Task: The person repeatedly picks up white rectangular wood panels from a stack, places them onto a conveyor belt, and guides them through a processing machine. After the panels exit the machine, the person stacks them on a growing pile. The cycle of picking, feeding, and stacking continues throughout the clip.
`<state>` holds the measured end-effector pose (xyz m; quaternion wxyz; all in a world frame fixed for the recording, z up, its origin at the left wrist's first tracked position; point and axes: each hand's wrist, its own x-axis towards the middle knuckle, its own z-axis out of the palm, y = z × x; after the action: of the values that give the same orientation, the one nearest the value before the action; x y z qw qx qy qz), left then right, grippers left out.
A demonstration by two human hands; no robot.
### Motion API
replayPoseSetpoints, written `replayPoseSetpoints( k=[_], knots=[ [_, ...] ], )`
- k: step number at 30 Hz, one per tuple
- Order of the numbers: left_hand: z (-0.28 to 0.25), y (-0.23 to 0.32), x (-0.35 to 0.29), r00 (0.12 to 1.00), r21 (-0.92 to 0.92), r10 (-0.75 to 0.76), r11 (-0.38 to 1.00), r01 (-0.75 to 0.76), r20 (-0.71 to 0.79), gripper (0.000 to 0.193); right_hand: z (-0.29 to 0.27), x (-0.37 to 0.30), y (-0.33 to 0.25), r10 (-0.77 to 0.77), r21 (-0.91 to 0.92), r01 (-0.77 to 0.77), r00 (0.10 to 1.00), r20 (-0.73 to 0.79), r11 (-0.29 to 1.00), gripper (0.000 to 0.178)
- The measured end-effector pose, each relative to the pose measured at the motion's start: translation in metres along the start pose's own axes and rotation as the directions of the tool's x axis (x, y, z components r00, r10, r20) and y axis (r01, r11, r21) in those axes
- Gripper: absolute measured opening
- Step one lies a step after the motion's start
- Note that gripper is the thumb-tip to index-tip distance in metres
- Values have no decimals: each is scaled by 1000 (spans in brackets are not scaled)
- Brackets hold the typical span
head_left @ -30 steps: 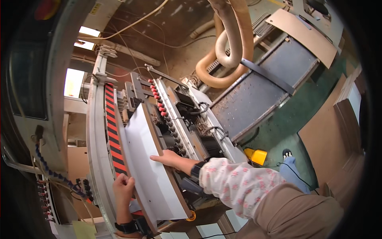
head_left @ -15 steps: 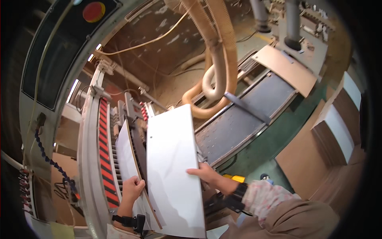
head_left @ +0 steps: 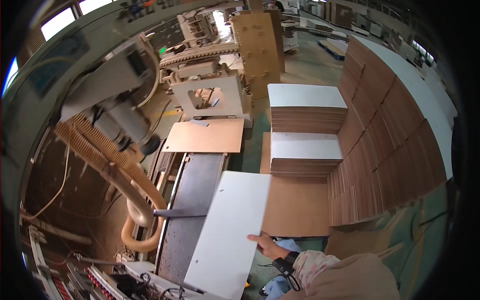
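Note:
A long white board (head_left: 231, 225) with small holes slants across the lower middle of the view. My right hand (head_left: 268, 246) grips its right edge, thumb on the white face and the other fingers hidden beneath. Under and left of the board runs a dark conveyor bed (head_left: 192, 186) with a grey bar (head_left: 182, 213) across it. My left hand is out of the picture.
Two white-topped board stacks (head_left: 306, 146) stand ahead right on a brown base sheet (head_left: 294, 206). A long, tall stack (head_left: 382, 132) lines the right. A tan board (head_left: 207, 136) lies at the conveyor's far end. Ribbed hoses (head_left: 150, 190) hang left, beside machinery.
The view has swung right toward the stacks. The white board has come away from the striped machine rail, carried by my right hand. My left hand, earlier closed at a second board's edge, has left the view.

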<state>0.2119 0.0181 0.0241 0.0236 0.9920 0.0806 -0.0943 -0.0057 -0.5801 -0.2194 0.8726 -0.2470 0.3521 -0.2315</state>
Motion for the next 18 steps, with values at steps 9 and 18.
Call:
replayPoseSetpoints(
  k=[9,18],
  knots=[
    [114,252,-143,967,-484,200,869,-100,160,25,-164,144,-120,-346,163,480,792,-503,862,41],
    [187,420,-139,707,-338,136,928,153,694,27,-323,300,-205,-317,272,748,540,-779,605,30]
  ],
)
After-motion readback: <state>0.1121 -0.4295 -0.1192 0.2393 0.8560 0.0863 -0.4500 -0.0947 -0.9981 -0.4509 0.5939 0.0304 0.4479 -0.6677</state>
